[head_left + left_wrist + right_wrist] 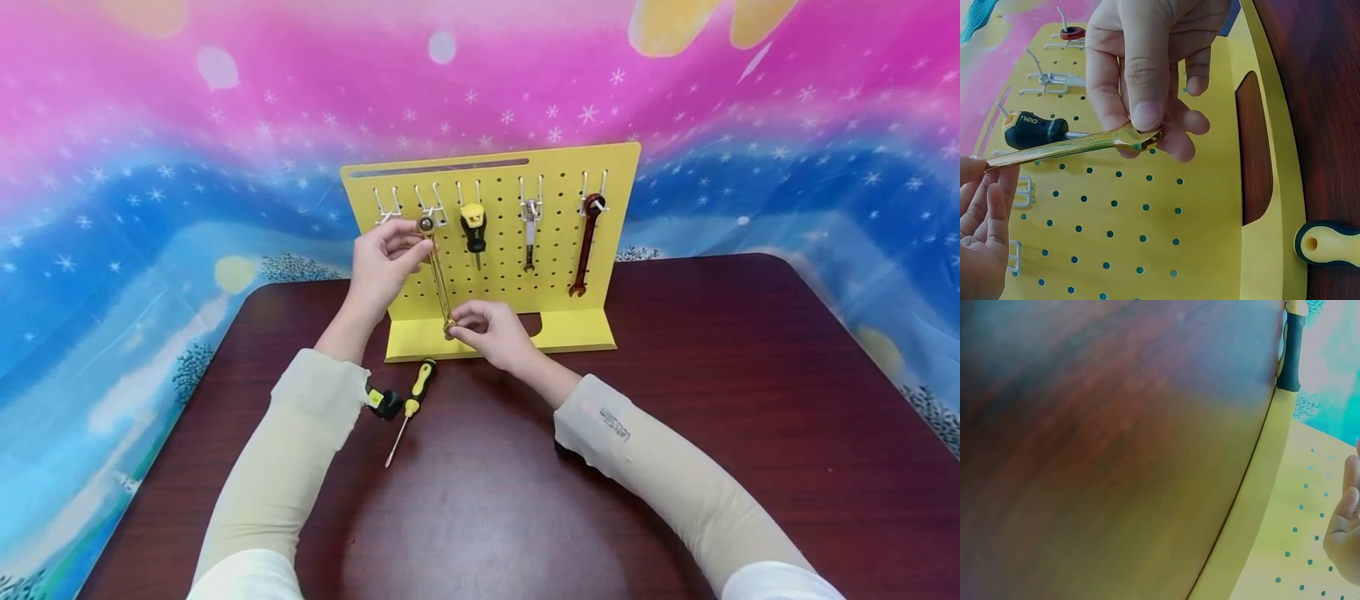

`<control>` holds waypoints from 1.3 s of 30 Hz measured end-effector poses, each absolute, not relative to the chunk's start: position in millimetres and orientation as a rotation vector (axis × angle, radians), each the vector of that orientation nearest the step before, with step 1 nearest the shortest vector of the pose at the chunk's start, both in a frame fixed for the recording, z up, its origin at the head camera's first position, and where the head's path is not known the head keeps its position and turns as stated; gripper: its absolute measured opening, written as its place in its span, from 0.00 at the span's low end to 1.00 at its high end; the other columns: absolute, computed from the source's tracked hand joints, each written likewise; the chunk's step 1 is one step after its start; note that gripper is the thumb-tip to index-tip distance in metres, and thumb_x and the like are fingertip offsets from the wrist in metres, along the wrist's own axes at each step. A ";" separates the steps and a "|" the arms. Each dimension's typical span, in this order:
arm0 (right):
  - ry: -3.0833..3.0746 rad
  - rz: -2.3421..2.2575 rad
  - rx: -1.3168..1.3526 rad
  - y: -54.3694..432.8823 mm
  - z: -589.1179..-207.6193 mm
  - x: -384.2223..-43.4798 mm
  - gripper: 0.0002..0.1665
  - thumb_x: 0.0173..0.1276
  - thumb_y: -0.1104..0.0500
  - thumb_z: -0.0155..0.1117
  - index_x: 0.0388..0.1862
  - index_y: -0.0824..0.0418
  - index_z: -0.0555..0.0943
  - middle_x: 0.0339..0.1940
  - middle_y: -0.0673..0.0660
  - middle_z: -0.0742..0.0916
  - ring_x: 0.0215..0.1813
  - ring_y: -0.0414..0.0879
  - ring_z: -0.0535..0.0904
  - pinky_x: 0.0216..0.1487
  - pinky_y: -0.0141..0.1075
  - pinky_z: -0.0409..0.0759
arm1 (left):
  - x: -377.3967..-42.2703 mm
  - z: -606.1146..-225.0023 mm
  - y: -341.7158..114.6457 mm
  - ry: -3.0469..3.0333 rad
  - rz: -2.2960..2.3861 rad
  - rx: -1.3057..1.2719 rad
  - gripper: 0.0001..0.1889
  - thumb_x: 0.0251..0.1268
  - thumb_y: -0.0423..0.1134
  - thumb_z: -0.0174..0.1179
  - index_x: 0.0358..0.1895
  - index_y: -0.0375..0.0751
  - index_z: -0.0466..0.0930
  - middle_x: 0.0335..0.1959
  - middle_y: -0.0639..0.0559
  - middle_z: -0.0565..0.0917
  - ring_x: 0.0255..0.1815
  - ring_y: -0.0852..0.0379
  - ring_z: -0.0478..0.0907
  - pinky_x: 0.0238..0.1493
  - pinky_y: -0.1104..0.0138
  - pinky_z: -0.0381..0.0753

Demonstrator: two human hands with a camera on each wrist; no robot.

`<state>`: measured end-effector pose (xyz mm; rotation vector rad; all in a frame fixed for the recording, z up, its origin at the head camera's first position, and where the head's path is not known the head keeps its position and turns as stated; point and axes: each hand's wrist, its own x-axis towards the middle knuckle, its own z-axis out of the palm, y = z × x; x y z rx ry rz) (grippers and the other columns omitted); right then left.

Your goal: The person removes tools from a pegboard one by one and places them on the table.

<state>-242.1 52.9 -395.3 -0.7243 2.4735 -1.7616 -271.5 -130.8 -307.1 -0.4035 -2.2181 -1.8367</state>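
A gold combination wrench (440, 279) slants in front of the yellow pegboard (510, 283), held by both hands. My left hand (381, 262) pinches its upper, ring end, which overlaps a white hook near the board's left side. Down at the lower end, my right hand (493, 333) grips it between thumb and fingers, just above the board's base. The left wrist view shows the right thumb (1146, 115) pressed on the gold wrench's open end (1132, 136). Only part of a hand (1344, 531) enters the right wrist view at its edge.
A stubby screwdriver (474, 229), a small silver wrench (531, 237) and a dark red wrench (587, 246) hang from hooks on the board. On the dark wooden table (712, 375), a yellow-and-black screwdriver (420, 387) lies before the board's base, close to the left wrist.
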 end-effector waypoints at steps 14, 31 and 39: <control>2.529 -1.687 -0.823 57.0 -388.1 -228.7 0.08 0.66 0.65 0.68 0.43 0.67 0.84 0.36 0.61 0.91 0.36 0.55 0.87 0.35 0.29 0.83 | -263.4 -306.0 -134.2 -2.211 -1.856 -0.416 0.16 0.65 0.34 0.66 0.53 0.30 0.81 0.30 0.67 0.87 0.31 0.67 0.86 0.37 0.71 0.86; 2.408 -1.608 -0.889 74.5 -383.8 -208.5 0.05 0.64 0.66 0.70 0.39 0.64 0.85 0.30 0.57 0.91 0.37 0.44 0.88 0.38 0.32 0.79 | -246.0 -312.7 -134.7 -2.276 -1.928 -0.413 0.20 0.64 0.30 0.65 0.59 0.33 0.76 0.28 0.66 0.86 0.30 0.67 0.86 0.38 0.71 0.86; 2.345 -1.560 -0.869 81.7 -385.9 -196.8 0.05 0.65 0.67 0.69 0.39 0.66 0.84 0.31 0.58 0.91 0.36 0.42 0.88 0.40 0.30 0.82 | -238.7 -323.1 -133.3 -2.311 -1.943 -0.468 0.24 0.65 0.29 0.64 0.64 0.33 0.74 0.27 0.65 0.86 0.32 0.66 0.86 0.38 0.72 0.86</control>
